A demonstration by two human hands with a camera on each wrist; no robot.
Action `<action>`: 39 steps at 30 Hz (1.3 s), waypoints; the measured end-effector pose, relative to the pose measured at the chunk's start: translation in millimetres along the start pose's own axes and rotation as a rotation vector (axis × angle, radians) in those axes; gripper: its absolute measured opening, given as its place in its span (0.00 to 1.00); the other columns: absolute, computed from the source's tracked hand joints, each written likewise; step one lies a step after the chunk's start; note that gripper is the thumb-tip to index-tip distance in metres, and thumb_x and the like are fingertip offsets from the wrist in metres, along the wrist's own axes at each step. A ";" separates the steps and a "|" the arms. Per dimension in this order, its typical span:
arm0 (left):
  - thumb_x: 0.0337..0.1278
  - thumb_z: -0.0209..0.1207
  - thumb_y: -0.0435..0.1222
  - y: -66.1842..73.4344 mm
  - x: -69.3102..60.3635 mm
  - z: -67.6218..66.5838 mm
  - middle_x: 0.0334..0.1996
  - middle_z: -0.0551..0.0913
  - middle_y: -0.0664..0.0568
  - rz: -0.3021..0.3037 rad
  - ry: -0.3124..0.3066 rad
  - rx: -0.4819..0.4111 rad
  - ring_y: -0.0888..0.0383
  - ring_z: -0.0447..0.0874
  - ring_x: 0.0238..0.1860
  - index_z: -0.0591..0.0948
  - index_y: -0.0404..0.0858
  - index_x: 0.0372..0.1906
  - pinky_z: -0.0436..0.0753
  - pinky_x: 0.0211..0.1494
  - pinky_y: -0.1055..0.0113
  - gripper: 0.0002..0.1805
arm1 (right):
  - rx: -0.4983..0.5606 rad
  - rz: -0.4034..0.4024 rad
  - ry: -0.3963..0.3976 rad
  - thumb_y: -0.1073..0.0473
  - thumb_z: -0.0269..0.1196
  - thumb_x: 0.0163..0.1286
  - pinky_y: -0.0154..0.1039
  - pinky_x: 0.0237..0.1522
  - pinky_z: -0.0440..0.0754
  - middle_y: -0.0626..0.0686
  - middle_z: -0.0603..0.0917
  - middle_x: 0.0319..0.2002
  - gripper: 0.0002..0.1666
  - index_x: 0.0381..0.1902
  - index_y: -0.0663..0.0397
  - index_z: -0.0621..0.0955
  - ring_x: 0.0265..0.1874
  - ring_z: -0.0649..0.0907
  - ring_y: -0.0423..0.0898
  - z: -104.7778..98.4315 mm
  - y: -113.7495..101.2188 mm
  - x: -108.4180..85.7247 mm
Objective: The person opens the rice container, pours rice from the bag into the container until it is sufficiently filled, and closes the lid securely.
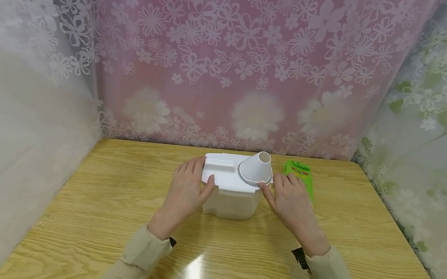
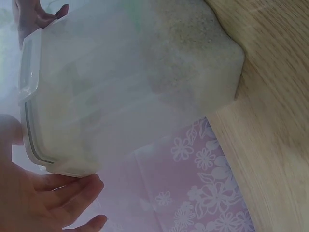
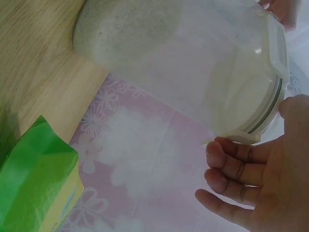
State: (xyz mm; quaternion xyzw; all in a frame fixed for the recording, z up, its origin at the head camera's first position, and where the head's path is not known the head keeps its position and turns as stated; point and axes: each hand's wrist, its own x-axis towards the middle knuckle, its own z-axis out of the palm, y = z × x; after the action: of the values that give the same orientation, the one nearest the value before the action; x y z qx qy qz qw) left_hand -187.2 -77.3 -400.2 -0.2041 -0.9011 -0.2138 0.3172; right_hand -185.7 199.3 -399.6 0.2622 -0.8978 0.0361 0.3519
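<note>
A translucent storage container (image 1: 229,206) with a white lid (image 1: 225,176) stands upright on the table. On the lid's right part rises a white cone-shaped spout (image 1: 256,166), open at its tip. My left hand (image 1: 187,186) grips the lid's left end, thumb on top and fingertips under the side latch (image 2: 72,170). At the right end my right hand (image 1: 292,203) pinches the lid, its thumb on the rim near the spout and its fingers at the other side latch (image 3: 244,137). Grainy pale contents (image 2: 188,34) show through the container's lower part.
Behind my right hand lies a green packet (image 1: 300,174) with red lettering. The wood-grain table (image 1: 130,170) ends at a pink flowered curtain (image 1: 231,67), and pale flowered sheets hang on both sides.
</note>
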 end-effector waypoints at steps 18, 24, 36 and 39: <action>0.65 0.54 0.42 1.1 1.3 -0.9 0.49 0.83 0.34 0.058 0.047 0.044 0.40 0.83 0.52 0.76 0.23 0.58 0.80 0.59 0.48 0.27 | 0.074 0.089 -0.081 0.35 0.29 0.83 0.48 0.32 0.76 0.59 0.78 0.27 0.44 0.34 0.67 0.76 0.29 0.75 0.57 1.7 -6.6 -2.1; 0.70 0.52 0.44 0.4 -2.7 0.7 0.54 0.81 0.32 0.014 0.000 -0.005 0.38 0.81 0.54 0.73 0.23 0.62 0.80 0.59 0.46 0.29 | 0.095 0.108 -0.085 0.38 0.37 0.83 0.48 0.31 0.78 0.59 0.77 0.29 0.38 0.37 0.67 0.76 0.29 0.78 0.57 2.3 -7.1 -4.4; 0.75 0.52 0.53 -7.1 -18.2 -0.6 0.68 0.70 0.29 -0.079 -0.211 -0.197 0.34 0.72 0.66 0.50 0.33 0.81 0.73 0.68 0.42 0.44 | 0.257 0.201 -0.156 0.44 0.65 0.69 0.56 0.34 0.85 0.71 0.83 0.51 0.51 0.76 0.69 0.58 0.40 0.86 0.64 4.4 -8.4 -12.6; 0.71 0.59 0.48 -11.2 -22.0 0.2 0.67 0.71 0.31 -0.040 -0.211 -0.200 0.36 0.77 0.62 0.47 0.34 0.81 0.78 0.63 0.44 0.47 | 0.280 0.202 -0.167 0.46 0.73 0.62 0.50 0.24 0.83 0.71 0.84 0.47 0.62 0.78 0.67 0.51 0.28 0.85 0.60 8.6 -11.2 -16.2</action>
State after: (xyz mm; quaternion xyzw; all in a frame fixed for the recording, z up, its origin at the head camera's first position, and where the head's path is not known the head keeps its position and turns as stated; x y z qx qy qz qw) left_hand -177.2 -91.5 -417.7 -0.2383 -0.9075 -0.2862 0.1945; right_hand -175.5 194.7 -417.9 0.2194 -0.9318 0.1739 0.2311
